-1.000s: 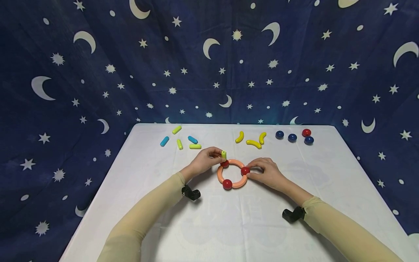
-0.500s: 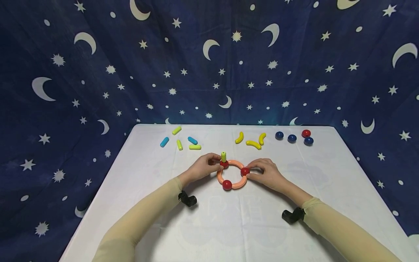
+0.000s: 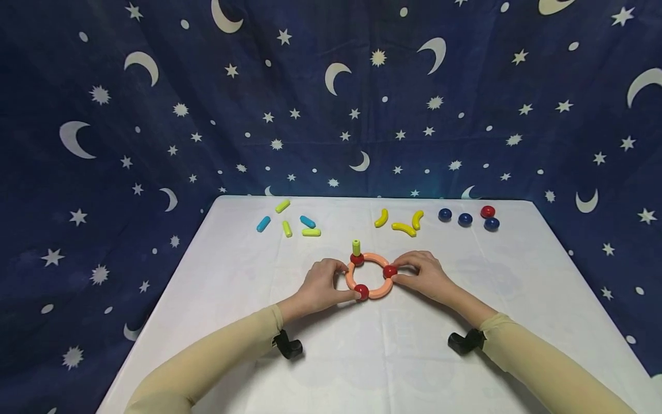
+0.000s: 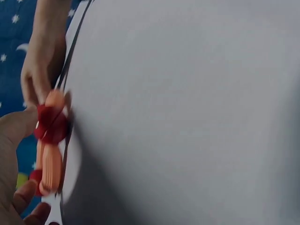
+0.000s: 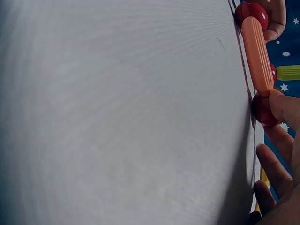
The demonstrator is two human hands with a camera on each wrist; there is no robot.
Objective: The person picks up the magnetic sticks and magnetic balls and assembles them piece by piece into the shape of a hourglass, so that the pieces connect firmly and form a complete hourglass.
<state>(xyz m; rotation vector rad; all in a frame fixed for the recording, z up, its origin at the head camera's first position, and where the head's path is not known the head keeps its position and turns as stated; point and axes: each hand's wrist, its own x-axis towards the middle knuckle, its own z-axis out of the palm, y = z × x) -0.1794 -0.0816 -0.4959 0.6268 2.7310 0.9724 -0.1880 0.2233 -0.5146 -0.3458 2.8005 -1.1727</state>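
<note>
A ring of three curved orange rods [image 3: 380,291] joined by three red balls lies on the white table. On the back red ball [image 3: 357,260] a short lime-green rod [image 3: 356,247] stands upright. My left hand [image 3: 318,288] holds the ring's left side, the thumb at the front red ball [image 3: 362,291] and the fingertips by the left orange rod [image 3: 350,277]. With thumb and index finger, my right hand [image 3: 425,277] pinches the right red ball [image 3: 390,271]. In the right wrist view the right thumb covers part of that red ball [image 5: 263,111].
Behind the ring lie lime-green rods [image 3: 311,232] and two blue rods [image 3: 307,221] at the left. Three curved yellow rods [image 3: 403,229] lie mid-back. Three dark blue balls [image 3: 465,219] and a red ball [image 3: 488,211] sit back right. A starry cloth [image 3: 310,144] hangs behind.
My left hand has let go of the lime-green rod, which stays upright on the back ball, and has moved forward along the ring to the front ball. The right hand keeps its hold.
</note>
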